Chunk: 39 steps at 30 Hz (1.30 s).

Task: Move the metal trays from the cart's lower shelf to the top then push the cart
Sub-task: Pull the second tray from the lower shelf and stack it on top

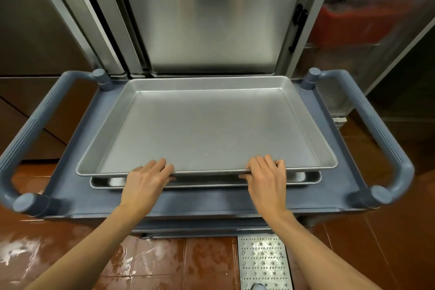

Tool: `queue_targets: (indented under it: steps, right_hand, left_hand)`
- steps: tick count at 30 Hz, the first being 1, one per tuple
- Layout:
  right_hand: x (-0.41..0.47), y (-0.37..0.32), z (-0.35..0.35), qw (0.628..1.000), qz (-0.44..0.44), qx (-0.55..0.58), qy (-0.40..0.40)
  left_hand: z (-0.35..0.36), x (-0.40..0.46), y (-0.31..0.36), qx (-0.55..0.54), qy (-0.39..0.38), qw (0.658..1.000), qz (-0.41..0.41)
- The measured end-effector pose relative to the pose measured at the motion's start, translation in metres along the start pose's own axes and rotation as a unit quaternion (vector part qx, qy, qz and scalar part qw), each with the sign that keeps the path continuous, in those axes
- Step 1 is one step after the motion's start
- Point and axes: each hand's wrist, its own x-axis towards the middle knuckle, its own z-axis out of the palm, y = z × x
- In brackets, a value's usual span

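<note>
Head view: a shallow rectangular silver metal tray (pixel 207 125) lies open side up on the blue-grey plastic cart's top shelf (pixel 339 148), long axis left to right. It covers a second metal tray (pixel 303 178); only that one's near rim shows. The left hand (pixel 147 180) and right hand (pixel 266 178) each close their grip on the upper tray's near rim. Two trays, two cart handles.

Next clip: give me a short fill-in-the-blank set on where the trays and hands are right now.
1. The upper metal tray rests on a second tray on the cart's ____ shelf.
2. The left hand and right hand grip the upper tray's ____ edge.
3. The cart's grey-blue handles number ____.

Missing words: top; near; two
</note>
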Motion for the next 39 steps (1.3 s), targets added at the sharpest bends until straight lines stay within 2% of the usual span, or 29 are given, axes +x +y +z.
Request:
queue_targets:
  steps: [5, 10, 17, 22, 25, 29, 39]
  right_hand:
    - [-0.012, 0.000, 0.020, 0.999, 0.019, 0.014, -0.028]
    - [-0.012, 0.007, 0.026, 0.999, 0.007, 0.046, -0.018]
    - [-0.021, 0.016, 0.037, 0.993, 0.007, 0.112, -0.033]
    - [-0.024, 0.027, 0.037, 0.981, -0.020, 0.173, -0.086]
    - [-0.026, 0.026, 0.039, 0.979, -0.038, 0.156, -0.124]
    - [-0.026, 0.022, 0.041, 0.986, -0.038, 0.098, -0.129]
    - [-0.026, 0.020, 0.039, 0.987, -0.042, 0.047, -0.149]
  left_hand:
    - [0.021, -0.011, 0.004, 0.019, -0.070, 0.997, -0.029]
    - [0.035, -0.013, -0.001, 0.008, -0.083, 0.996, -0.017]
    - [0.047, -0.032, -0.005, -0.122, -0.070, 0.990, -0.030]
    - [0.047, -0.031, -0.003, -0.168, -0.126, 0.977, -0.038]
    - [0.050, -0.031, 0.002, -0.147, -0.135, 0.979, -0.035]
    - [0.052, -0.031, 0.008, -0.109, -0.124, 0.985, -0.049]
    - [0.054, -0.034, 0.009, -0.154, -0.135, 0.976, -0.078]
